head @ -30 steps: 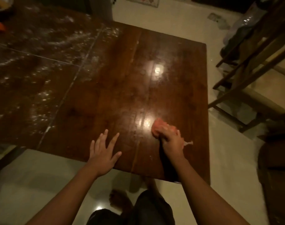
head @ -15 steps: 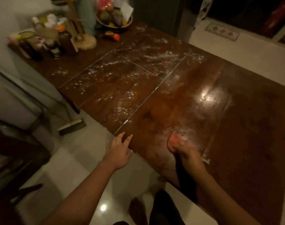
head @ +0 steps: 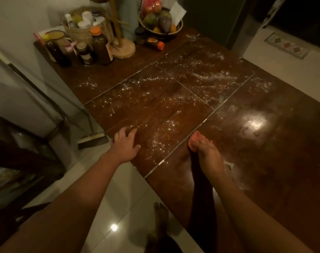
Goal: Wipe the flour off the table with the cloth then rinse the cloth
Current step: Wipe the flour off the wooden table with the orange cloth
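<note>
I judge the wiping step to be in hand, with the rinse a long way off. My right hand (head: 208, 154) has its fingers curled over the pink cloth (head: 193, 143) and presses it onto the table (head: 276, 179), right at the pale seam between two panels. The panel on the right of that seam looks mostly wiped and glossy, with only a faint smear near my wrist. The flour (head: 161, 125) lies thick on the panels to the left and farther away, reaching toward the jars (head: 86, 52) and the fruit bowl (head: 161, 24) at the far end. My left hand (head: 125, 145) lies flat at the near table edge, fingers loosely spread and holding nothing, just beside the scattered flour. The next move, as I see it, calls for carrying the cloth across the seam into the dusted panel and sweeping in overlapping strokes, gathering the flour rather than pushing it off the edge onto the floor. As for writing, the jars carry labels, but in this dim light I can read none of them.
</note>
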